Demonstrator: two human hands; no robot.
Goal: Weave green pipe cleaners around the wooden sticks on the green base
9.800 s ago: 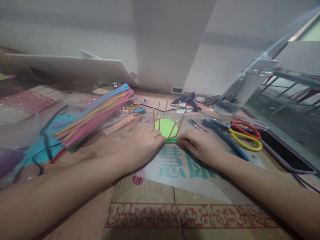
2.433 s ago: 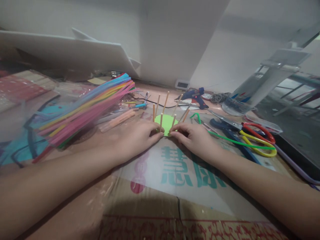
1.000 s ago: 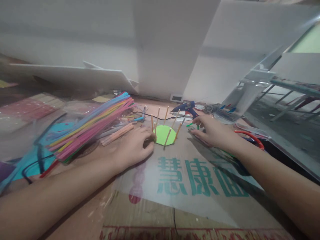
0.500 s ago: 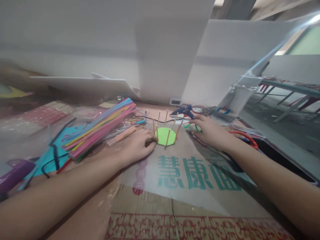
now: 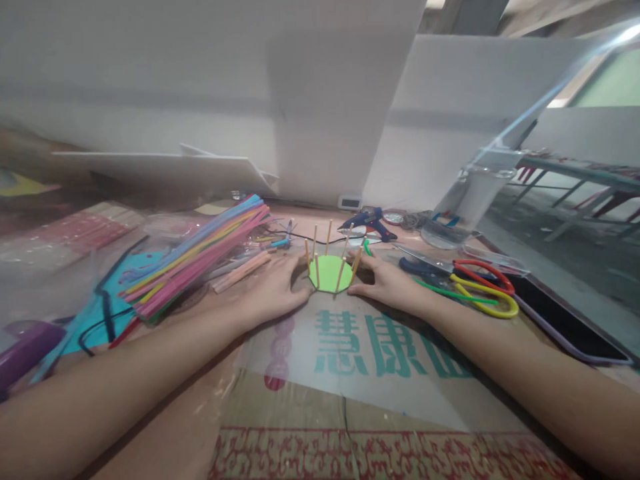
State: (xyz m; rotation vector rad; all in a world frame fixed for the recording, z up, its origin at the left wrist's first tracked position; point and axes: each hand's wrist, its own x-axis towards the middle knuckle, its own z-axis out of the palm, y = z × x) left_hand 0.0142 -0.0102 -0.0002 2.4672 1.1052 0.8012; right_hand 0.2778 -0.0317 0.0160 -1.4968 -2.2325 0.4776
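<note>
A light green disc lies at the centre, with several thin wooden sticks standing upright around its edge. My left hand is at the disc's left edge, thumb and fingers apart around that side. On the right side, my right hand is at the edge, its thumb and fingers spread beside the sticks. Behind my right fingers a short green pipe cleaner sticks up; whether the hand touches it is unclear.
Coloured pipe cleaners lie in a bundle at the left. Behind the disc is a blue glue gun. Scissors, red and yellow loops, a phone and a clear cup are at the right. White boards stand behind.
My right hand has moved left and down, from near the glue gun to the disc's right edge. The scissors and yellow loop have come into view. My left hand's thumb and fingers are wider apart.
</note>
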